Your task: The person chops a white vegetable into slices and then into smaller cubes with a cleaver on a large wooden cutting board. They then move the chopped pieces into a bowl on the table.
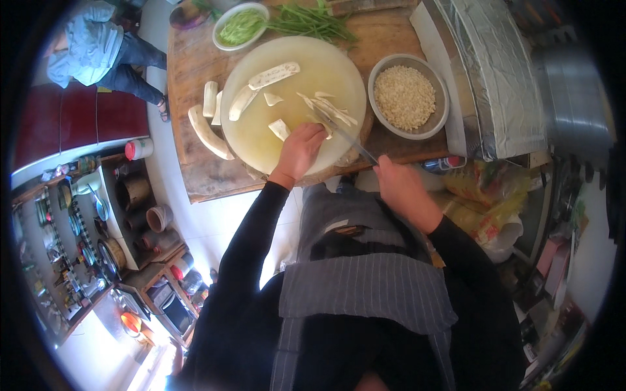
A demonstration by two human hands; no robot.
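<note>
My right hand (397, 183) grips a kitchen knife (353, 141) by its handle, the blade slanting up and left across a round, pale cutting board (298, 156). Beside the blade, the curled fingers of my left hand (304, 146) press on a pale vegetable piece (329, 132), mostly hidden under them. Thin cut slices (337, 111) lie beyond the knife. A short chunk (279, 129) and a small wedge (273, 99) rest left of my left hand. Two long peeled pieces (274, 75) sit at the board's far left.
More peeled pieces (208, 134) lie on the wooden table (195, 176) left of the board. Behind it are a white bowl of green shreds (239, 27) and green stalks (313, 23). A metal bowl (444, 115) of pale diced bits stands right. Another person (98, 49) is at the upper left.
</note>
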